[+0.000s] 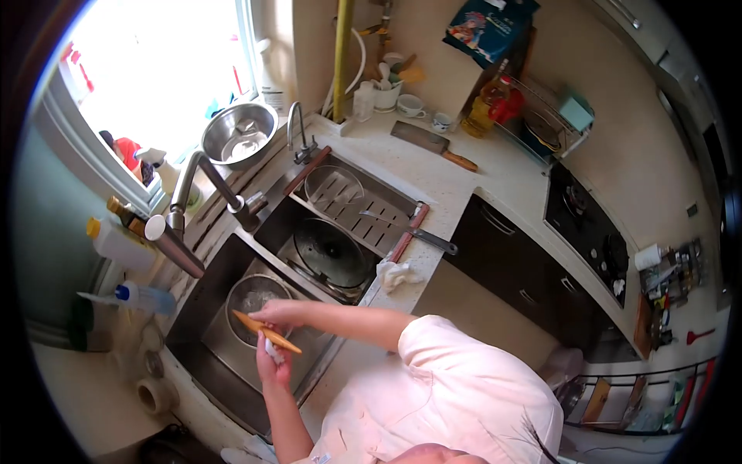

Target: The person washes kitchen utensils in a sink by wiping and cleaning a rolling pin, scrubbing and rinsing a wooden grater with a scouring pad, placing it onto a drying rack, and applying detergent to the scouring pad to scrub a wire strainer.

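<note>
Over the left sink basin (220,340), both hands are on a long, orange-brown tapered object (267,332) that looks like a carrot. My left hand (272,363) is closed round its lower part, with something white at the palm. Above it, my right hand (278,312) has its fingers closed at the object's upper side; the fingertips are small in view. Beneath the hands a round strainer or bowl (241,298) sits in the basin.
The tap (185,193) arches beside the left basin. A dark lid (328,251) lies in the right basin, below a slotted tray (379,220). A knife (433,241) lies across the edge, near a white cloth (396,274). A cleaver (420,139) rests on the counter.
</note>
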Tool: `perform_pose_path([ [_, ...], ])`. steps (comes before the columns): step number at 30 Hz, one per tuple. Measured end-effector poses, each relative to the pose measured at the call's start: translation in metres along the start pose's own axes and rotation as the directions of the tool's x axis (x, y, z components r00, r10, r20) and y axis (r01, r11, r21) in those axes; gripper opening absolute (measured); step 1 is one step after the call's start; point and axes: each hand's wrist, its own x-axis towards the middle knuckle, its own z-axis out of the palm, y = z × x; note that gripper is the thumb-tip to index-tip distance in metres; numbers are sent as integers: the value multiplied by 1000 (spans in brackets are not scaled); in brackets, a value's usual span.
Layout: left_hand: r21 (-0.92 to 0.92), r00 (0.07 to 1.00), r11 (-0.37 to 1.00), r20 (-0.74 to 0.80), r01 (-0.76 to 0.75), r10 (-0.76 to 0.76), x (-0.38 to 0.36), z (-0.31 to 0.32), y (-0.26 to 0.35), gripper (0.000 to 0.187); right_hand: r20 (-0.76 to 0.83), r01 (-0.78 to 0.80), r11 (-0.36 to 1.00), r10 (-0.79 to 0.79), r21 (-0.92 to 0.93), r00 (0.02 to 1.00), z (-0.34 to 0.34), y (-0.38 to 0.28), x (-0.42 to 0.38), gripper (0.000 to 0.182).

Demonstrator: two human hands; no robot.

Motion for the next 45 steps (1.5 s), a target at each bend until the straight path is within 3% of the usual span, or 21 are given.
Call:
perform_pose_path([
  [3, 250, 943, 959, -265, -133, 200, -15, 13, -19, 28, -10, -63, 998, 63, 19, 998, 10, 13, -2, 37],
  [5, 106, 996, 993, -77, 56, -48, -28, 3, -1, 28, -45, -36, 995, 32, -94, 998, 19, 5, -30, 34],
  [6, 46, 986, 985, 30, 164, -165, -35, 1, 6, 28, -83, 156, 971, -173, -180, 981, 23, 12, -28, 32],
  [8, 121, 993, 987, -49, 109, -103, -49, 12, 10, 28, -100, 485, 791, -554, -372, 827, 30, 30, -21, 29],
  [9, 213, 992, 974, -110, 79, -56, -52, 14, 13, 28, -110, 557, 742, -631, -373, 768, 32, 27, -31, 33],
  [10, 301, 986, 952, -168, 52, -1, -55, 13, 16, 29, -133, 435, 682, -612, -589, 779, 32, 25, -45, 36],
  [11, 189, 970, 960, -163, 209, -179, -43, -12, 31, 30, -157, 288, 579, -598, -763, 786, 33, 25, -60, 39],
  [12, 189, 962, 954, -189, 233, -198, -49, -18, 33, 29, -183, 128, 440, -596, -889, 782, 35, 22, -67, 42],
  [14, 191, 950, 943, -209, 273, -233, -44, -22, 32, 29, 45, 492, 361, -769, -792, 638, 34, 20, -74, 49],
  [15, 327, 951, 942, -307, 71, 35, -51, -5, 15, 26, 173, 607, 293, -788, -738, 590, 40, 8, -97, 49],
  [18, 220, 991, 971, -69, -98, 116, -45, -13, 7, 24, 366, 761, 144, -810, -632, 457, 48, -2, -128, 36],
  [20, 123, 983, 992, 174, 29, -50, -50, -7, -3, 22, 382, 727, 88, -804, -682, 455, 44, -3, -137, 25],
  [22, 13, 882, 965, 401, 264, -247, -56, 9, -19, 23, 369, 724, 65, -827, -686, 424, 35, -4, -146, 21],
  [25, 52, 968, 993, 223, 102, -111, -74, 28, -43, 23, 261, 727, 188, -850, -660, 457, 23, -8, -158, 15],
  [26, 214, 998, 977, 57, -18, 6, -76, 26, -45, 23, 215, 726, 249, -850, -642, 482, 19, -12, -163, 15],
  [28, 545, 929, 824, -202, -156, 309, -75, 17, -49, 23, 143, 727, 268, -882, -632, 449, 20, -18, -178, 17],
  [30, 479, 883, 849, -270, -224, 385, -71, -23, -34, 22, 98, 732, 231, -921, -640, 376, 22, -21, -180, 19],
  [35, -4, 909, 944, -271, -329, 316, -66, -117, 17, 30, 83, 727, 223, -930, -649, 359, 24, -15, -184, 19],
  [39, 64, 795, 911, -466, -407, 388, -64, -83, 19, 49, 74, 732, 237, -928, -638, 364, 25, -11, -188, 18],
  [41, 126, 668, 864, -584, -487, 462, -62, -46, 14, 49, 77, 744, 257, -921, -616, 382, 26, -10, -191, 18],
  [45, 192, 740, 848, -421, -493, 525, -45, -57, 41, 46, 118, 721, 223, -914, -656, 389, 27, -9, -196, 16],
])
